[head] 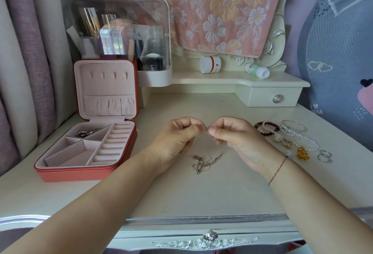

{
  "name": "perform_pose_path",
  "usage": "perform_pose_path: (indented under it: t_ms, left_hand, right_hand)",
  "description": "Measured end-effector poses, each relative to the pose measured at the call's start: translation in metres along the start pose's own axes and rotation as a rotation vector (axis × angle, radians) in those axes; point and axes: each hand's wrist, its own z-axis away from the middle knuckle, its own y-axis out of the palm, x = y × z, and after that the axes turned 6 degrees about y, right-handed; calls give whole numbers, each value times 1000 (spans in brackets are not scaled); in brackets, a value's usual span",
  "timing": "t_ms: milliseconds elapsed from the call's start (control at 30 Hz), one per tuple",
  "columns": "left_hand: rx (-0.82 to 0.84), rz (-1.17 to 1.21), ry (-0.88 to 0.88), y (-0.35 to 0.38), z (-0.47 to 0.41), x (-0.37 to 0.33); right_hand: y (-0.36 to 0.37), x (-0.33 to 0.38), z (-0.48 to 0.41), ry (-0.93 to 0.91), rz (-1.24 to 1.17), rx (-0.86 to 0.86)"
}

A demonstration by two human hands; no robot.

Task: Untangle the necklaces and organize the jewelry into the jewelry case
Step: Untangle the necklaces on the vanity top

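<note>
On the cream vanity, left hand and right hand each pinch one chain tangle; one jewelry case lies open.

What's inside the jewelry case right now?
A clump of silver jewelry lies in the rear-left compartment of the jewelry case. The other compartments and the ring rolls show only pink lining. What the lid pocket holds is hidden by its gathered fabric.

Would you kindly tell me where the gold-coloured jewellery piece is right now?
In the head view, the gold-coloured jewellery piece lies on the tabletop right of the right hand, beside the clear beaded bracelet and left of the silver rings.
</note>
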Motion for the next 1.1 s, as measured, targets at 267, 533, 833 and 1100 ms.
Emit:
perform_pose_path:
  t_ms: [267,533,833,1100]
  left_hand:
    - [6,-12,-19,1,-1,1]
    - [-5,21,-44,1,-1,0]
    - [39,49,-68,2,0,0]
    - [72,27,-100,1,-1,1]
  right_hand:
    - [-1,1,0,-3,34,-72]
    - [-2,0,-1,10,43,-90]
    - [-2,2,0,87,-62,-79]
    - [-4,3,0,155,-241,-62]
